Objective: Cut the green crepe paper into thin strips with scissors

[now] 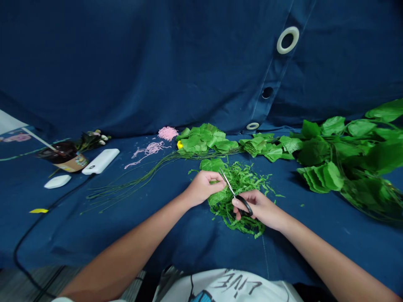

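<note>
Black-handled scissors (244,204) are in my right hand (255,206), its fingers in the loops and the blades pointing up and left. My left hand (206,187) is closed in a pinch beside the blade tips, on a green leaf piece (220,186) that is mostly hidden by the fingers. Under both hands lies a heap of shredded green strips (248,178). A flat green leaf (211,164) rests just beyond my left hand.
Stacked green leaves (204,138) with long thin stems (141,178) lie behind. Leafy vines (355,144) fill the right. Pink threads (168,133), a white power bank (102,161), a cup (66,157) and a black cable (34,224) are to the left.
</note>
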The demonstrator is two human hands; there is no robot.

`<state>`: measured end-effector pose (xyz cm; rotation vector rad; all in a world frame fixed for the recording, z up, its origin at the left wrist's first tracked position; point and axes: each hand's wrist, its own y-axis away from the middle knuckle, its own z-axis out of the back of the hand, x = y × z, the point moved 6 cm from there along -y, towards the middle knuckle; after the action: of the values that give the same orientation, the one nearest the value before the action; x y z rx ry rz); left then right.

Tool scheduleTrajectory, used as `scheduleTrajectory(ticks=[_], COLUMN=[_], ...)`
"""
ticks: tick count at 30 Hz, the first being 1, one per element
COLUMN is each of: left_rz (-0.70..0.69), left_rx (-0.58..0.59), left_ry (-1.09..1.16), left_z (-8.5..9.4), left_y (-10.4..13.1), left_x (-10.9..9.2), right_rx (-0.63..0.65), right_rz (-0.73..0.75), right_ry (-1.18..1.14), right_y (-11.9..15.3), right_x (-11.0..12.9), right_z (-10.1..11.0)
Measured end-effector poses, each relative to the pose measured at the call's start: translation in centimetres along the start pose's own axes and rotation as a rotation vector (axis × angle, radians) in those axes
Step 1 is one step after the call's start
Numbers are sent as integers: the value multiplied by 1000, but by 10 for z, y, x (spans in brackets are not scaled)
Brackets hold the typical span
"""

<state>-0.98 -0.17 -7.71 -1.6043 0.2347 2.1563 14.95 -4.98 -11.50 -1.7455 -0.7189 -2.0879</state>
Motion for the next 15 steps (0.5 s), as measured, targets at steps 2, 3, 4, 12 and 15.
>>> scheduleTrajectory(ticks=[2,3,4,12,15], left_rz=[-8,-11,-14,-20,-31], left_rx=[-4,-7,-12,-39,-44], left_ry=[-7,-9,-10,6,8], left_z=[1,1,1,3,3], left_y=[0,0,-1,0,0], left_x=[1,1,1,2,-1], right_rx=[-12,-20,-27,-35,-4], right_rz=[16,25,34,57,70], right_ry=[-11,-15,-18,-47,-50], right_y=[-1,-1,-2,-4,-1], right_x=[-2,-2,-3,-2,4], right_z=[1,1,1,3,2])
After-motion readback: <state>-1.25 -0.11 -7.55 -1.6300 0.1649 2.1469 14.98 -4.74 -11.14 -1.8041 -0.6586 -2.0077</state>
